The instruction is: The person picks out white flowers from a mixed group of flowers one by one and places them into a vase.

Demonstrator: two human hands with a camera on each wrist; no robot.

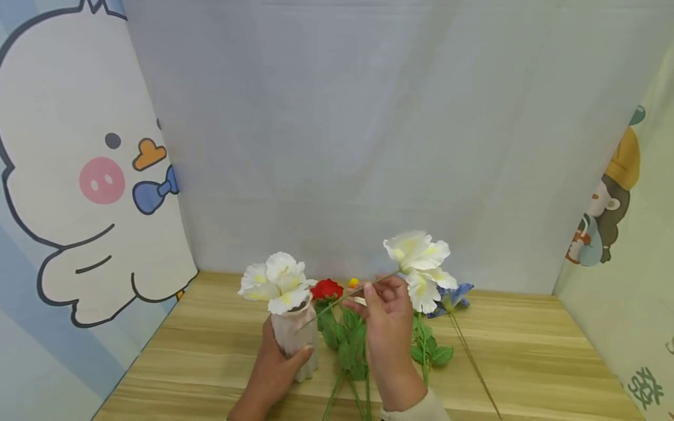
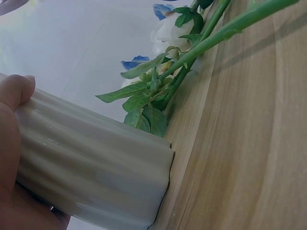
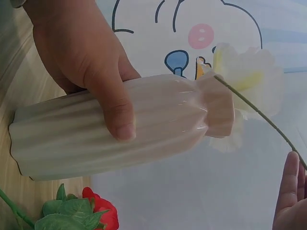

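Observation:
My left hand (image 1: 278,365) grips a white ribbed vase (image 1: 295,338) around its body, thumb across the front. The vase stands on the table, its base seen at the wood in the left wrist view. One white flower (image 1: 279,282) with yellow centres rests in the vase mouth. My right hand (image 1: 388,333) pinches the thin stem (image 3: 261,114) of a second white flower (image 1: 418,263), whose bloom points up and right. The stem's lower end slants down left, overlapping the upper vase in the head view. The right wrist view shows my left thumb (image 3: 122,122) lying on the vase.
Between the hands lies a red rose (image 1: 327,289) with green leaves and long stems. A small yellow bloom (image 1: 354,283) shows behind it. Right of my right hand, a blue flower (image 1: 454,298) lies on the wooden table (image 1: 537,351). A grey cloth (image 1: 368,146) backs the table.

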